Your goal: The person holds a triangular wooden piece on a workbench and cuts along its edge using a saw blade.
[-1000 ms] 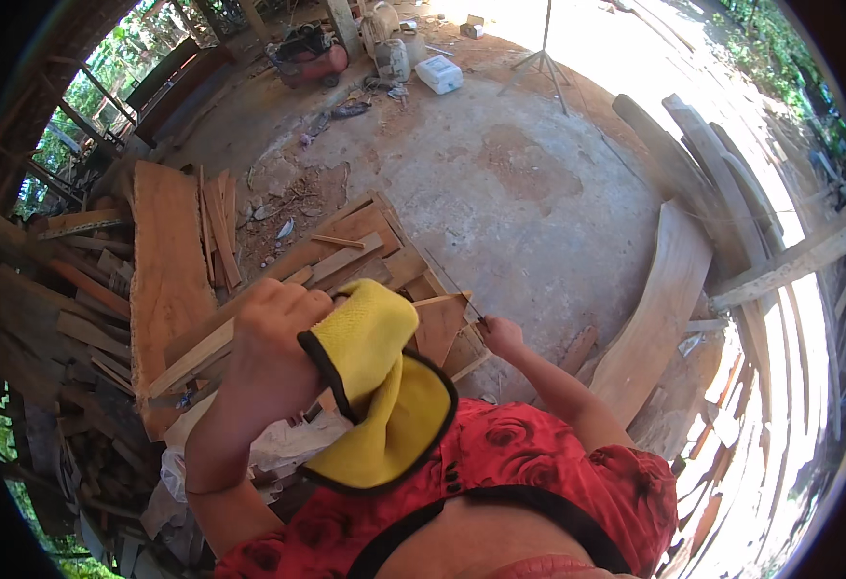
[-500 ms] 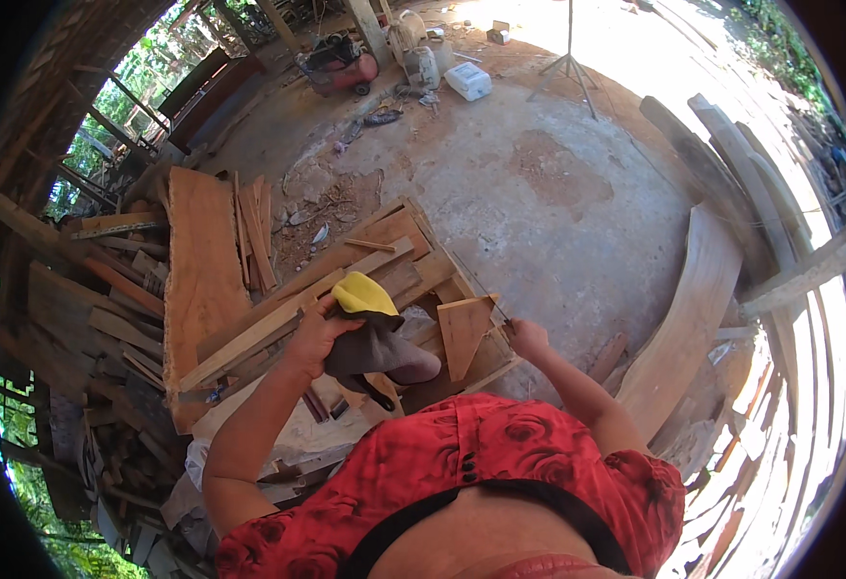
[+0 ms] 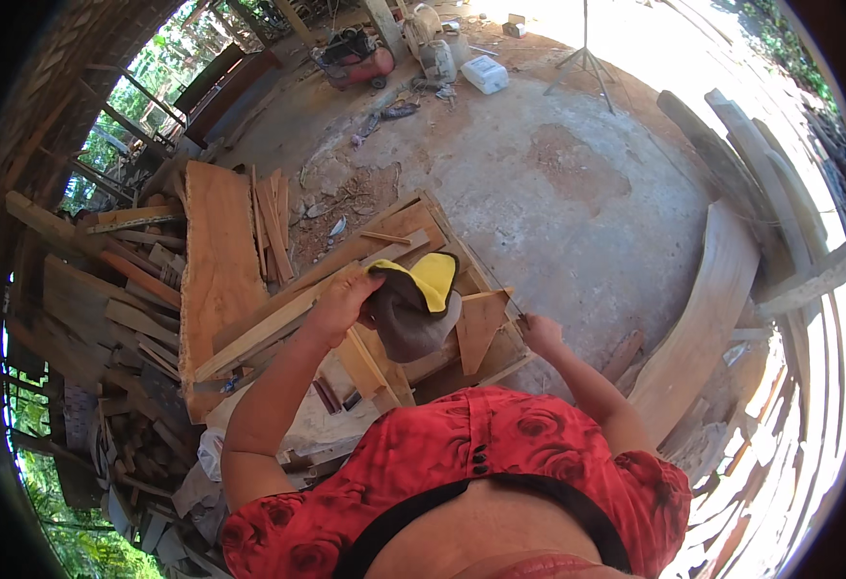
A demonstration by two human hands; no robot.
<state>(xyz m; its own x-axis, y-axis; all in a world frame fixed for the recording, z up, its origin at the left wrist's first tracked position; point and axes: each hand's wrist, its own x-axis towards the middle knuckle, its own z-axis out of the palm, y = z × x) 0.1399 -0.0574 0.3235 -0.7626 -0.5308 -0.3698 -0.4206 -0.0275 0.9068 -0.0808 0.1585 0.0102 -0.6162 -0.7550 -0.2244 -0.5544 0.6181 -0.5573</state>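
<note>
My left hand (image 3: 344,305) grips the edge of a soft grey-brown cap (image 3: 411,326) with a bright yellow inside, held up over the wooden bench. The cap hides part of the boards beneath it. At the bench's right edge, my right hand (image 3: 543,335) is closed around the near end of a thin dark rod-like thing (image 3: 513,303); its exact kind is too fine to make out. Just left of that hand is a tapered piece of wood (image 3: 481,328) on the bench (image 3: 430,218). Several planks and strips lie there too, among them a small stick (image 3: 385,237).
A wide slab (image 3: 218,251) and heaped offcuts (image 3: 138,425) lie to the left. Long boards (image 3: 698,318) lean at the right. Across the concrete floor (image 3: 577,251) are a red compressor (image 3: 360,66), a white jug (image 3: 486,74) and a tripod (image 3: 585,53).
My left hand has brought the cap rightward and turned it, so its yellow inside now opens upward. The right hand stays by the bench edge. The whole view has shifted slightly.
</note>
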